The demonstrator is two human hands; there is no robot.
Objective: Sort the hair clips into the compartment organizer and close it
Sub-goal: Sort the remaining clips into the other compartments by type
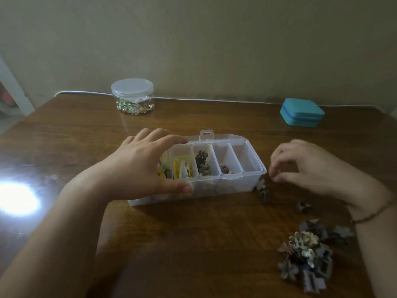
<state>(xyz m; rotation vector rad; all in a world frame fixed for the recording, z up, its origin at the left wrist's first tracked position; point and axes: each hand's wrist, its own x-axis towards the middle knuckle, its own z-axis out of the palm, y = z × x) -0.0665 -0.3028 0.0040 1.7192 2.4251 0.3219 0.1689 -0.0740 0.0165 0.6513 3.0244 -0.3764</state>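
Sorting flower clips into the clear box

Left hand (139, 166) grips the open clear plastic compartment organizer (214, 188) at centre frame; right hand (305, 166), fingers curled (whether pinching anything, I cannot tell), hovers above small flower-shaped hair clips (306, 257) at lower right.

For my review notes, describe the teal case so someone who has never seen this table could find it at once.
Start at the wooden table and look to its far right corner, by the wall. The teal case sits there shut, well behind the clear compartment organizer. It is the only opaque, brightly coloured container: the lidded jar at the far left is see-through.
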